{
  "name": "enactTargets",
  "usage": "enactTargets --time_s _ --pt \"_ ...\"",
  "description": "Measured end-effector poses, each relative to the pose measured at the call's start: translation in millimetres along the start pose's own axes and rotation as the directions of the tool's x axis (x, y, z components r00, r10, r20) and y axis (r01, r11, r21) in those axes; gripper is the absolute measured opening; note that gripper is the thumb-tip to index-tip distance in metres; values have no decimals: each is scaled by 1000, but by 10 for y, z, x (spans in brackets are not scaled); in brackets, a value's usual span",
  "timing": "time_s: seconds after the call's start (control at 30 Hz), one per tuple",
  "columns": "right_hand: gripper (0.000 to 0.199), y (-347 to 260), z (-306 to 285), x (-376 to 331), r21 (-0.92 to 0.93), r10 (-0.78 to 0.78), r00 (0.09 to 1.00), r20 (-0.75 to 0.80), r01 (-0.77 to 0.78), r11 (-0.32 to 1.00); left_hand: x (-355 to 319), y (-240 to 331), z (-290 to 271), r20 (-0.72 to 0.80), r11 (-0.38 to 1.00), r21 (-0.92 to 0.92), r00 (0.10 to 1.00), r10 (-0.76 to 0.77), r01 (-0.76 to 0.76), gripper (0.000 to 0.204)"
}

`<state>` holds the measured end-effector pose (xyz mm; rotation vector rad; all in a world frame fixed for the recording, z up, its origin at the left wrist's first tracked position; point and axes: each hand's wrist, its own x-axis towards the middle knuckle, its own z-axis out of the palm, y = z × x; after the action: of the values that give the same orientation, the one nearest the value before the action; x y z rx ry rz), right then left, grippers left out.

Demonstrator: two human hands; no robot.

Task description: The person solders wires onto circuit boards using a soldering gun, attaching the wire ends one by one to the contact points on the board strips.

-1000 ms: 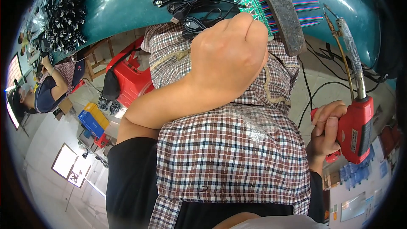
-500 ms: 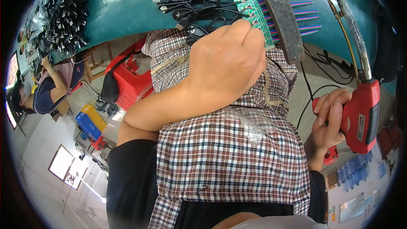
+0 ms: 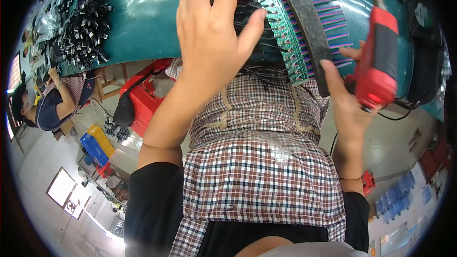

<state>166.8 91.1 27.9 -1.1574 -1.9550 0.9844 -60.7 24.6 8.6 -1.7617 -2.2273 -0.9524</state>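
Observation:
My left hand [image 3: 209, 33] is over the black cables [image 3: 259, 54], fingers and thumb apart, the fingertips close to the left edge of a green circuit board strip [image 3: 288, 43]. Whether it touches a cable is hidden. Thin cable ends run onto the board in a row. A long dark bar [image 3: 307, 26] lies across the coloured wires [image 3: 335, 16] to the right of the board. In my right hand [image 3: 351, 102] is a red and black soldering gun [image 3: 381, 62], its metal tip pointing to the far side. The right thumb reaches to the bar's near end.
A heap of black cables [image 3: 88, 24] lies on the left of the green table [image 3: 143, 24]. A black bag-like thing [image 3: 426, 66] is at the right. Below stands a red chair [image 3: 147, 102]. Another person [image 3: 57, 100] sits at the far left.
My left hand has moved up and left from the board's near end, and its fingers have spread. My right hand has brought the soldering gun up and left, over the table beside the bar.

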Motion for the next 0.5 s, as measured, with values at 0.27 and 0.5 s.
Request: enactTargets --time_s 0.27,0.5 --pt "70 37 354 235 -310 -204 978 -28 186 932 110 -128 194 170 983 -92 975 -142 159 34" --pt "68 195 240 40 -238 -54 986 -155 16 971 189 -247 -102 410 805 -491 904 -123 332 30"
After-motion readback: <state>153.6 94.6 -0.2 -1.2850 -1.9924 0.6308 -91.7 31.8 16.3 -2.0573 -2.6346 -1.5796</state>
